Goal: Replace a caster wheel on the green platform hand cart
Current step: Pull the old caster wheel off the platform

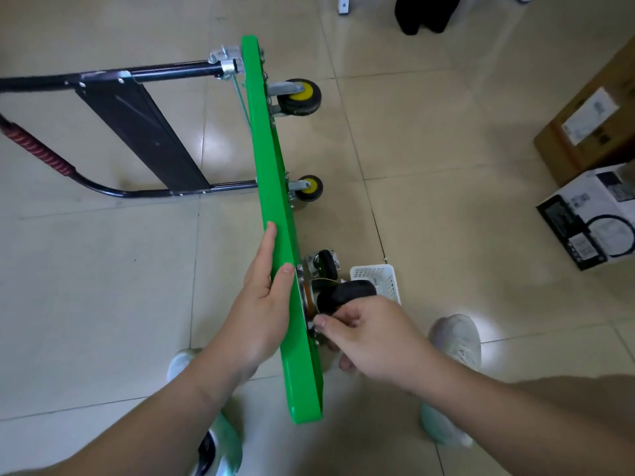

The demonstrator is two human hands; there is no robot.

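Green platform cart [275,187] tipped on its long edge on the tiled floor [429,166], both hands at its near end.
The left hand [261,304] lies flat with straight fingers against the deck, thumb over the top edge; the right hand [364,334] pinches a small metal part [312,326] (too small to name) at the mounting plate beside the black caster wheel [347,293]. A loose caster [326,266] lies by a white basket [378,273].

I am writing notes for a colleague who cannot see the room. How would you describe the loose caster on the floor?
Find the green platform, tipped on its edge. At the person's end, between it and the white basket, a black-wheeled caster lies on the tiles. Unlike the two yellow-hubbed casters and the black one set against the platform, it lies free.
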